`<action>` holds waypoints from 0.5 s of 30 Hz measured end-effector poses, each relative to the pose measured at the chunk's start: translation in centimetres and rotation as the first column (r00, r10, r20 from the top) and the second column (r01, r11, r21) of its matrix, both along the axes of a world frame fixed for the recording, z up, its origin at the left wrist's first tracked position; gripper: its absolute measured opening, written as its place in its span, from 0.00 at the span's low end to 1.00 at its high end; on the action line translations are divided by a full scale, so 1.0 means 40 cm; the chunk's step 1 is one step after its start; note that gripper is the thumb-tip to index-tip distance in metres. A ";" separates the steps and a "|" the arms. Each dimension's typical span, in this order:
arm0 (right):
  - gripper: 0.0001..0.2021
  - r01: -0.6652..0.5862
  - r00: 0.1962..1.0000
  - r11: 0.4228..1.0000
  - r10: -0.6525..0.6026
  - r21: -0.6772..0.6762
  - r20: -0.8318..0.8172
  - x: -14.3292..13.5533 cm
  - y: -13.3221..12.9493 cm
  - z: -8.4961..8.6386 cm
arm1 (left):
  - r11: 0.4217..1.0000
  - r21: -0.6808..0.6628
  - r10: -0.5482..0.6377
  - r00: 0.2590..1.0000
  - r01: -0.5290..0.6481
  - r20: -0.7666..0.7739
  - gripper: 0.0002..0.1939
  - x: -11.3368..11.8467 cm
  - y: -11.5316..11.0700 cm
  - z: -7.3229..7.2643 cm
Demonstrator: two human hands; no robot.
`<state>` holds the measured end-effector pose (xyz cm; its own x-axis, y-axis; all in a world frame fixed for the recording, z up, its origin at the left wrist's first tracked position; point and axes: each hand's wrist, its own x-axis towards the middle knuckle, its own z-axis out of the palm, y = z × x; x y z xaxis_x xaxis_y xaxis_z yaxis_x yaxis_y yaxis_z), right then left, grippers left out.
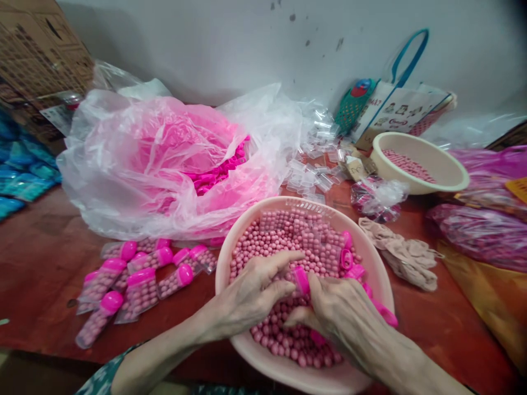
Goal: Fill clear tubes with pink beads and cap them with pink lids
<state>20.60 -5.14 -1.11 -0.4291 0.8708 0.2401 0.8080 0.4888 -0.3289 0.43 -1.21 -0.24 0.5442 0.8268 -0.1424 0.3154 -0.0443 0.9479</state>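
Over a pale pink basin (224, 258) full of pink beads (272, 241), both my hands meet at one small clear bottle. My left hand (257, 288) pinches its body, which is mostly hidden by the fingers. At the bottle's right end is a bright pink cap (301, 280), gripped by the thumb and fingers of my right hand (343, 307). Clear containers filled with beads (321, 244) lie on the heap at the basin's far side. Loose pink caps (354, 270) rest along its right inner edge.
Filled, capped bottles (142, 288) lie on the red table at left. Behind them sits a plastic bag of pink caps (218, 173). Empty clear containers (308, 175), a cream bowl of beads (448, 178), beige gloves (405, 255) and a tote bag (395, 109) are to the right.
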 end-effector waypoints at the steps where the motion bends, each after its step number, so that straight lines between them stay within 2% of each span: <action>1: 0.19 -0.013 0.999 1.000 0.013 -0.008 0.053 -0.010 0.009 0.004 | 1.000 0.013 -0.005 1.000 0.005 0.007 0.22 0.000 -0.001 0.000; 4: 0.24 -0.009 0.984 1.000 0.012 -0.016 0.179 -0.043 0.030 0.019 | 1.000 0.018 -0.012 0.998 0.010 0.065 0.19 0.006 0.003 0.006; 9: 0.19 0.033 0.971 0.998 -0.043 0.046 0.234 -0.075 0.038 0.032 | 0.999 -0.039 -0.020 0.992 0.025 0.126 0.15 0.012 0.011 0.025; 15: 0.23 0.000 0.958 0.997 -0.023 0.081 0.286 -0.088 0.047 0.035 | 0.998 -0.062 -0.007 0.993 0.014 0.115 0.08 0.007 0.018 0.032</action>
